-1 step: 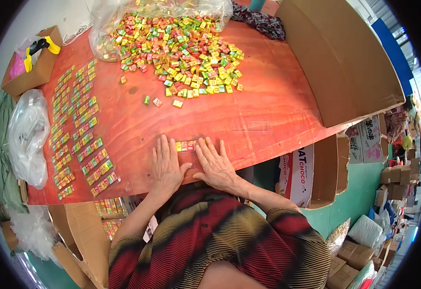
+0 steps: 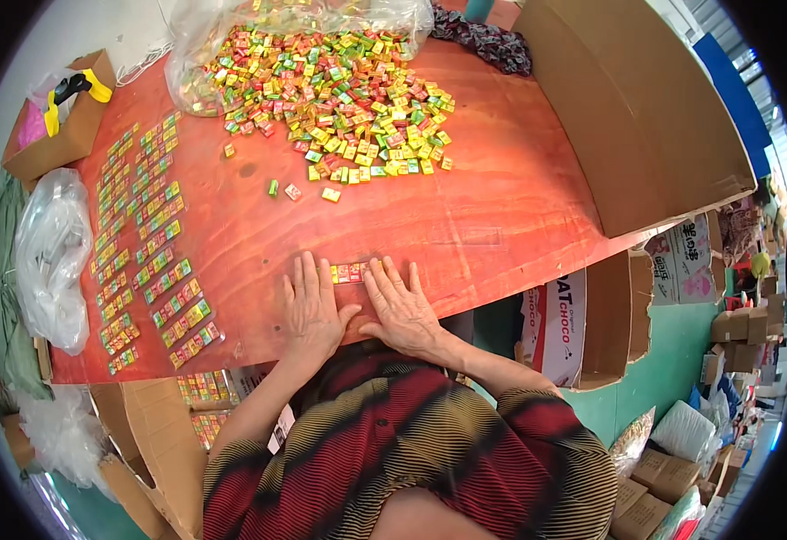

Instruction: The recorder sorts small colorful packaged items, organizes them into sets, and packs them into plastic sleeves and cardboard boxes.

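Observation:
Between my two hands, near the table's front edge, lies a short row of small red and yellow candy-like packs (image 2: 347, 273). My left hand (image 2: 313, 309) rests flat at the row's left end, fingers stretched out. At the right end my right hand (image 2: 405, 309) lies flat with its fingers spread, covering part of the row. Neither hand is closed around anything. Farther off, a heap of loose small packs (image 2: 330, 99) in yellow, red and green spills from a clear plastic bag (image 2: 197, 76). Some single packs (image 2: 331, 194) lie between the heap and my hands.
Many neat rows of packs (image 2: 170, 277) line the left of the red table (image 2: 501, 180). A cardboard box (image 2: 69, 135) and a clear bag (image 2: 54, 256) sit at the left edge. A large cardboard panel (image 2: 636, 117) stands at right. Below the left edge is an open carton (image 2: 164, 441).

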`<state>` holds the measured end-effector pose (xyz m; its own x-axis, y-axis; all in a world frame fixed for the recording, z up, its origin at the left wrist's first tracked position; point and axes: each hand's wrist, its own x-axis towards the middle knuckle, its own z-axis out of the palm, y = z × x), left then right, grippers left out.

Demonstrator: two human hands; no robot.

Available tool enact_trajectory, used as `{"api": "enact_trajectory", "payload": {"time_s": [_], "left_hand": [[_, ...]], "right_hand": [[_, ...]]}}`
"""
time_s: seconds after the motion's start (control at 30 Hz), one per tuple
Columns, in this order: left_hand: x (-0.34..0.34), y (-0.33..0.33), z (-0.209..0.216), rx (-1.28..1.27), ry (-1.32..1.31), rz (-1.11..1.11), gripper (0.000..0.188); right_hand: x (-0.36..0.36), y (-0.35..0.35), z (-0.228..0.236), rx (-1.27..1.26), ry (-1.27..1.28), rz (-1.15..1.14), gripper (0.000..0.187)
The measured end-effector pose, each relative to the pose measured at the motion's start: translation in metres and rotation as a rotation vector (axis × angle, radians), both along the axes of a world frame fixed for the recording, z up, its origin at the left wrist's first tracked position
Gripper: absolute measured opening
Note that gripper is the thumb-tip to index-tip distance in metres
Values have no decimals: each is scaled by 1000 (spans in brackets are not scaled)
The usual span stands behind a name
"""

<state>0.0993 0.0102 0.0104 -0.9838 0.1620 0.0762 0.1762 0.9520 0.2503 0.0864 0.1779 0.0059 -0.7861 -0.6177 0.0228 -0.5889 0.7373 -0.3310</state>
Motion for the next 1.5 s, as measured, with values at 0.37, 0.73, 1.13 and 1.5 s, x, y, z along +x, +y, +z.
{"api": "enact_trajectory", "payload": {"time_s": [0.37,0.73,1.13,1.5], "left_hand": [[-4,-5,-1,375,26,-24,66],[8,-14,-1,95,22,-38,73],[-3,-24,-1,-61,279,-15,34],[-11,-22,7,422,274,95,26]], "right_hand": [[-5,5,5,-18,-34,7,85],[-4,3,3,-12,-81,4,84],[-3,2,2,-10,-61,3,83],[-2,2,1,-7,-36,-4,81]]}}
